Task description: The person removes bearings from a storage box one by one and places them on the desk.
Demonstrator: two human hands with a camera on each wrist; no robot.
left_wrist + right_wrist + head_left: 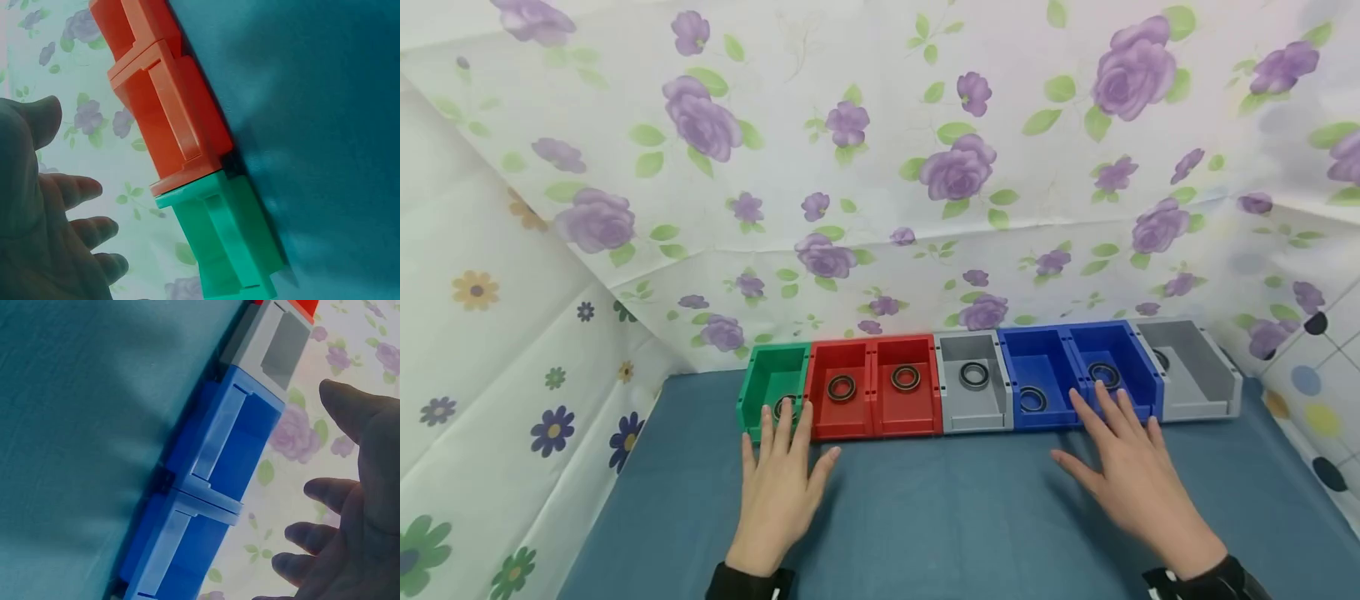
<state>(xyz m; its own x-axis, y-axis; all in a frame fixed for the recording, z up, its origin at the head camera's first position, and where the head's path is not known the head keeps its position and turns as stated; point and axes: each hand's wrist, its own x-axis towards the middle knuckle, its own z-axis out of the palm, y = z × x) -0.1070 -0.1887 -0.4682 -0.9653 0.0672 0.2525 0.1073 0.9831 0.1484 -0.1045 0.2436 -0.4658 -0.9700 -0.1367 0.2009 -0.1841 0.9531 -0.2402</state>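
Note:
My left hand is held above the cloth with fingers spread, its fingertips overlapping the front of the green bin in the head view. Partly behind those fingers is a ring-shaped bearing in that bin. My right hand has its fingers spread too, reaching toward the right blue bin; a bearing lies inside, just beyond a fingertip. Neither hand holds anything. Both wrist views show loosely extended fingers beside the bins, including the green bin and a blue bin.
Bins stand side by side: green, two red, grey, two blue, and grey at the right end. Each holds one bearing, the rightmost partly hidden by a wall. Blue cloth covers the table; a floral sheet hangs behind.

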